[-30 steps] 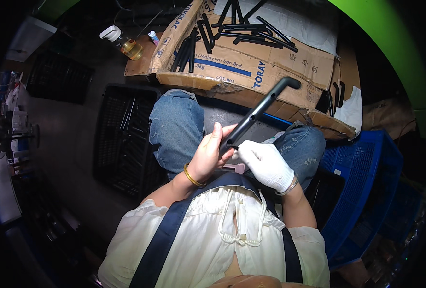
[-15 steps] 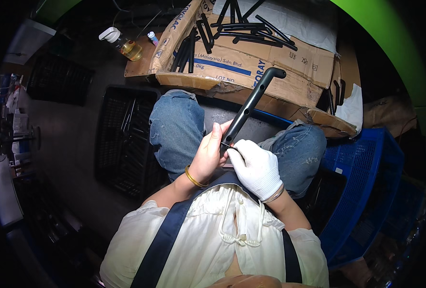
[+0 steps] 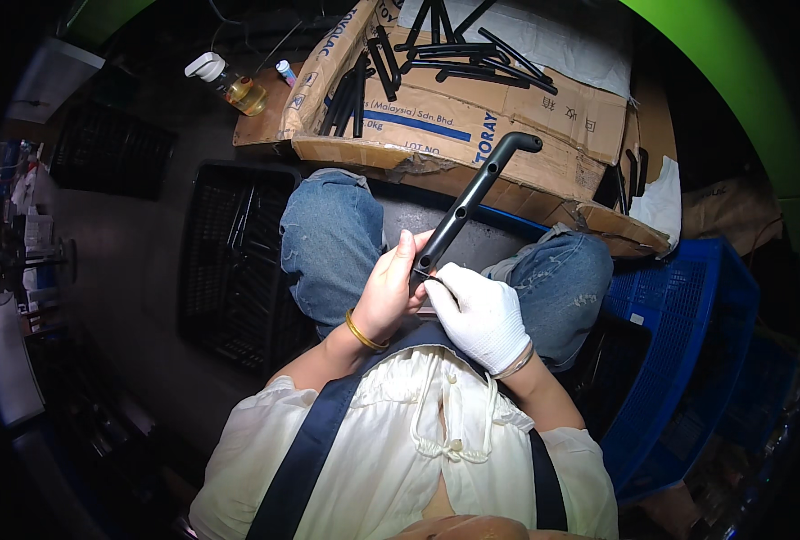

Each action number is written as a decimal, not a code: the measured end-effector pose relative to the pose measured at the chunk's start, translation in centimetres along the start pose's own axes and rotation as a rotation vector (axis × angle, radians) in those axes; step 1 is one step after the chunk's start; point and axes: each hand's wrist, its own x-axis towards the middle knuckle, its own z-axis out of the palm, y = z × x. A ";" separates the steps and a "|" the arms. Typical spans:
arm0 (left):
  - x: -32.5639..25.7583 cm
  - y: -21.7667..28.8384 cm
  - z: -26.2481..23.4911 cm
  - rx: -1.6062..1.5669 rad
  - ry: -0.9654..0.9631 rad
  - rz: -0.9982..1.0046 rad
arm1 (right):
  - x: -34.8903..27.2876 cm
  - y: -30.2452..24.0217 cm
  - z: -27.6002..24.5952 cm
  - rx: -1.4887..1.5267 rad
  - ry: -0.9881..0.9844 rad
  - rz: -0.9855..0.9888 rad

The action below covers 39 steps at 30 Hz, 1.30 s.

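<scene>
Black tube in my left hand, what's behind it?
Behind the black tube are the cardboard box and a grey surface between the knees. Whatever the tube and left hand cover there cannot be seen.

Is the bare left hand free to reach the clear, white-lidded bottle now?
Probably not: the left hand holds a bent black tube, and the blue-denim left knee appears between that hand and the bottle.
</scene>
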 end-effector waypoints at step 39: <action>0.5 0.9 -2.5 0.066 -0.272 -0.011 | 0.6 1.9 -0.1 0.158 0.161 -0.036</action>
